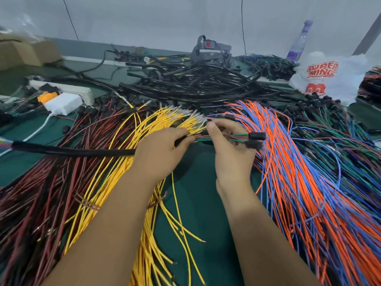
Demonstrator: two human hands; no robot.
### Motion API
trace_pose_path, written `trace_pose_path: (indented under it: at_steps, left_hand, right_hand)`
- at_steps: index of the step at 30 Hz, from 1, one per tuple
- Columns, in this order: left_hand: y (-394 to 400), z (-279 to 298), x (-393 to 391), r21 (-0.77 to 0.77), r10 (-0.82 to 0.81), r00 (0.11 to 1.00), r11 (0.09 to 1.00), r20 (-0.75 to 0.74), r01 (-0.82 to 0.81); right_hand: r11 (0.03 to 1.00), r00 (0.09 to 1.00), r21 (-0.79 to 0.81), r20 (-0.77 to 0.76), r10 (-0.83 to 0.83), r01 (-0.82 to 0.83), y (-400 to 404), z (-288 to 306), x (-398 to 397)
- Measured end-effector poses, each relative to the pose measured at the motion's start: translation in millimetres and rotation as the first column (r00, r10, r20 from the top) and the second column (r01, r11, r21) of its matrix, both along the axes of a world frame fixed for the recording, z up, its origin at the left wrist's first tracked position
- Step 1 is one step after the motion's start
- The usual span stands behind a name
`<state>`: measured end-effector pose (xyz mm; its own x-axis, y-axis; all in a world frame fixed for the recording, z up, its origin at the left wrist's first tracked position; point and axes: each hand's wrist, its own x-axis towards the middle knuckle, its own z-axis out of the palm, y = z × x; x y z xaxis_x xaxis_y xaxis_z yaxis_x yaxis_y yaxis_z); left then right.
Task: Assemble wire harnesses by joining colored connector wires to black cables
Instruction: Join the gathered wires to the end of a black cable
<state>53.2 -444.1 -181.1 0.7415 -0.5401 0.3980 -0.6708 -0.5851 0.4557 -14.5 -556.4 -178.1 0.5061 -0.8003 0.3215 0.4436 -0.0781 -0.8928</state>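
Left hand [162, 145] grips black cable [72, 151]; right hand [228, 145] pinches green connector wires [237, 135]. Joining step; next probably needs ends aligned.

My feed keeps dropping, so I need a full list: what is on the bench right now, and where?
black sleeved cable: one, black, runs from the left edge into the left hand
green connector wires: a few, green with black plugs, held between both hands
yellow wires: many, yellow, centre-left
dark red wires: many, red and black, left
orange and blue wires: many, right of centre
black cable pile: many, black, back centre
power strip: one, white, back left
white adapter: one, beside the strip
cardboard box: one, brown, far left
plastic bag: one, white with red print, back right
bottle: one, clear, behind the bag
table: green top
left hand: grips the cable
right hand: pinches the wires
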Motion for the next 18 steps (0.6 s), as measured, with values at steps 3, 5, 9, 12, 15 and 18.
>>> trace_pose_path:
  at_steps: [3,5,9,12,15,18]
  left_hand:
    - [0.8,0.9,-3.0,-0.017,-0.008,0.999,1.0,-0.036,0.008]
    - [2.2,1.3,-3.7,-0.071,-0.01,0.994,0.998,-0.106,0.003]
    - [2.8,0.4,-4.7,-0.186,-0.032,0.979,0.982,-0.203,-0.007]
    - [3.3,0.7,-5.4,-0.236,-0.032,0.984,0.972,-0.178,-0.011]
    - [3.7,2.9,-5.1,-0.283,-0.056,0.991,0.959,-0.125,0.019]
    - [4.3,2.9,-1.9,-0.266,-0.125,0.987,0.959,-0.104,0.094]
  right_hand:
    - [0.995,0.999,-0.094,-0.026,-0.029,0.026,-0.1,-0.9,-1.5]
    - [0.999,0.997,-0.03,-0.063,-0.034,0.032,-1.9,-1.7,-3.3]
    - [0.96,0.994,0.275,-0.077,0.077,-0.053,-6.7,1.3,-5.0]
    - [0.941,0.989,0.317,-0.045,0.142,-0.121,-6.8,3.9,-6.4]
    - [0.949,0.986,0.278,-0.035,0.165,-0.149,-4.2,5.3,-8.0]
    - [0.943,0.979,0.269,-0.006,0.204,-0.195,-5.4,6.2,-8.6]
